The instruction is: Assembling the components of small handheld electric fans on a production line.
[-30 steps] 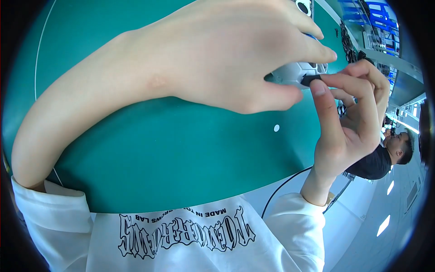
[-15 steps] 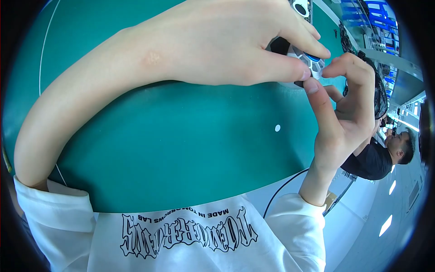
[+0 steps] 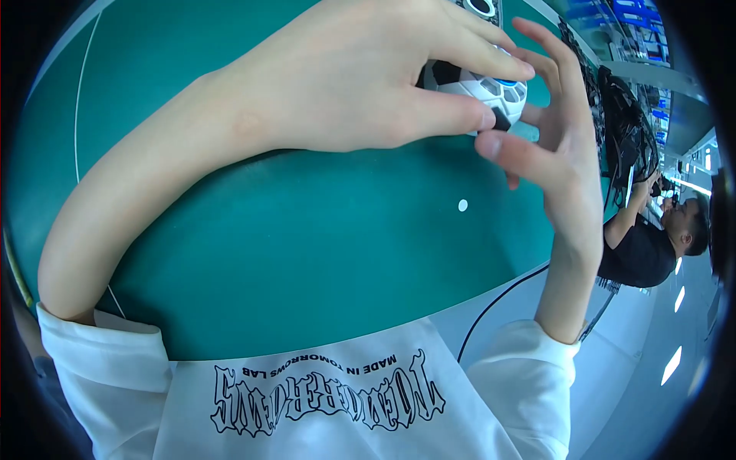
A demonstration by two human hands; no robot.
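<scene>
My left hand [image 3: 376,84] reaches over from the left and is closed round a white and black ball-shaped object [image 3: 506,93] with panels like a football's and a blue part near its top. Its thumb and forefinger press on the sides of the object, and the palm hides the rest. At the object's right is my right hand [image 3: 563,146], fingers spread and curved behind it. The right thumb lies close below the left thumb tip; whether it touches the object I cannot tell.
A small white disc [image 3: 462,205] lies on the green table [image 3: 307,253]. Beyond my hands is a dark item with a white ring [image 3: 481,7]. A black mesh bag [image 3: 630,126] and a person in a black shirt [image 3: 638,249] are at the right. A black cable [image 3: 491,307] hangs by the near edge.
My right hand has opened, its fingers lifting and spreading away from the object. My left hand and the object have shifted slightly left in view, and more of the panelled surface shows.
</scene>
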